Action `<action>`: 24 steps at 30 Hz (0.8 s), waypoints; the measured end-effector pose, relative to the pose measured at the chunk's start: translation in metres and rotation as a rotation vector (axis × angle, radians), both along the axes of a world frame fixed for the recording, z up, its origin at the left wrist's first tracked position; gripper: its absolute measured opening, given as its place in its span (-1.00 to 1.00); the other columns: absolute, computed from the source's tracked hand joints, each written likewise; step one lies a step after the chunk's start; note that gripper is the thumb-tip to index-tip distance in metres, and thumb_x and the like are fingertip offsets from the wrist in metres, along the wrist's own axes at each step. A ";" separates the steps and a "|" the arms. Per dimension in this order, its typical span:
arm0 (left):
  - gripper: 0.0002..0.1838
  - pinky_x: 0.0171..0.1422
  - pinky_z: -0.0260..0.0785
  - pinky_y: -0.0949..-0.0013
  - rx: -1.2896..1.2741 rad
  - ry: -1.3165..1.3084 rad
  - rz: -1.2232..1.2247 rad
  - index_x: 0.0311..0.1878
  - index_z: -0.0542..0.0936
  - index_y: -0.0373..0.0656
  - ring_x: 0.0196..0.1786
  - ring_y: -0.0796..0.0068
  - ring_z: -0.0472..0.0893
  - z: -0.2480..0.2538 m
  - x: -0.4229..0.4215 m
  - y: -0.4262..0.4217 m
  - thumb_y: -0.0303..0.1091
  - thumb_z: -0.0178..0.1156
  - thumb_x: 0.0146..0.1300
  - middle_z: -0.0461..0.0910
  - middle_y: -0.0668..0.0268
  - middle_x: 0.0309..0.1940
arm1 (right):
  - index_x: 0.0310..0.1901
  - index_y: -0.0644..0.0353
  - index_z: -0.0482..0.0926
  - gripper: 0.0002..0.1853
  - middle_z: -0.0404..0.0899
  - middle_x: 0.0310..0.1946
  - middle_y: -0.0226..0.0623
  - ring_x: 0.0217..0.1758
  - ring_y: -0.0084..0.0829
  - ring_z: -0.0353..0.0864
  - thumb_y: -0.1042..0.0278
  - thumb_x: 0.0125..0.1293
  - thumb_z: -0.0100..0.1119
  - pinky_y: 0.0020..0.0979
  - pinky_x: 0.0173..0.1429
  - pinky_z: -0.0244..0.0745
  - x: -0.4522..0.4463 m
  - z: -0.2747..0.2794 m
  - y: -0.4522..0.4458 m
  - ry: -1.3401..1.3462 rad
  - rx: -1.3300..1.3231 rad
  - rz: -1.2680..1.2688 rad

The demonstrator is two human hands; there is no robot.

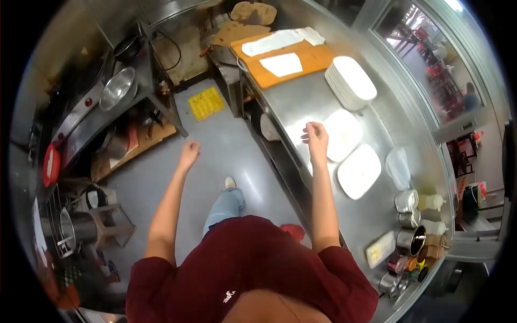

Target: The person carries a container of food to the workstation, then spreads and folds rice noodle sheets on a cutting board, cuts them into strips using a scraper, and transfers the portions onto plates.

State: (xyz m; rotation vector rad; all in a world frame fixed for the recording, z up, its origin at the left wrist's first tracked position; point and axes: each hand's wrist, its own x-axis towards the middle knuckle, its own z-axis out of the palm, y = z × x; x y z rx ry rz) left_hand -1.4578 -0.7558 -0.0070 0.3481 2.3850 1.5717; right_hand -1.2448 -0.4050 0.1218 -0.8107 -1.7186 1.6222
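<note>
Over the grey floor, to the left of my body, my left hand [190, 154] hangs with its fingers curled loosely; whether anything is inside cannot be made out. My right hand [316, 137] is above the edge of the steel counter [291, 102], with fingers bent but apart and nothing held. Just right of it lies a white plate [344, 135], and a second white plate [360, 171] sits nearer to me. Behind them is a stack of white oval dishes [353, 83]. An orange board [309, 70] with white cloths [281, 64] is at the counter's far end.
Jars, bottles, a dark pot [412, 240] and a white tray [381, 249] crowd the counter's near right. A stove bench with a metal bowl [118, 88] stands left. A yellow mat [205, 103] lies on the floor. A stool [116, 218] is at lower left.
</note>
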 end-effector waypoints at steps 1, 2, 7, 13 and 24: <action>-0.69 -0.34 0.34 0.45 -0.028 0.024 -0.035 -0.32 0.53 -0.27 -0.45 0.52 0.52 0.022 -0.036 0.027 -0.16 0.05 0.19 0.54 0.27 -0.53 | -0.22 0.31 0.47 -0.72 0.51 -0.48 -0.27 -0.52 -0.54 0.48 0.22 0.23 0.10 -0.55 -0.42 0.41 -0.026 0.001 0.006 -0.005 -0.163 0.002; -0.70 -0.30 0.35 0.47 -0.056 0.047 -0.071 -0.27 0.53 -0.28 -0.42 0.52 0.53 0.046 -0.068 0.054 -0.18 0.07 0.19 0.56 0.26 -0.49 | -0.23 0.31 0.46 -0.71 0.52 -0.47 -0.25 -0.55 -0.53 0.49 0.21 0.23 0.10 -0.55 -0.47 0.40 -0.049 -0.007 0.014 -0.023 -0.223 -0.002; -0.71 -0.29 0.35 0.48 0.054 0.068 -0.305 -0.21 0.55 -0.27 -0.41 0.54 0.53 0.117 -0.187 0.201 -0.21 0.10 0.18 0.57 0.30 -0.45 | -0.18 0.31 0.45 -0.67 0.52 -0.47 -0.24 -0.56 -0.48 0.50 0.17 0.20 0.11 -0.51 -0.51 0.44 -0.128 -0.031 0.064 -0.177 -0.324 -0.123; -0.74 -0.23 0.35 0.47 0.090 0.119 -0.471 -0.26 0.56 -0.28 -0.36 0.54 0.52 0.103 -0.271 0.339 -0.25 0.13 0.13 0.57 0.32 -0.45 | -0.21 0.34 0.45 -0.60 0.48 -0.52 -0.24 -0.49 -0.40 0.46 0.18 0.05 0.24 -0.43 -0.40 0.38 -0.194 -0.065 0.133 -0.292 0.095 -0.268; -0.69 -0.02 0.36 0.28 -0.128 0.440 -0.888 -0.17 0.56 -0.23 -0.14 0.20 0.54 0.118 -0.382 0.554 -0.24 0.17 0.05 0.56 0.10 -0.22 | 0.01 0.28 0.30 -0.31 0.30 -0.06 -0.05 0.02 -0.09 0.35 0.16 -0.15 0.40 -0.18 -0.05 0.41 -0.325 -0.028 0.167 -0.909 0.406 -0.315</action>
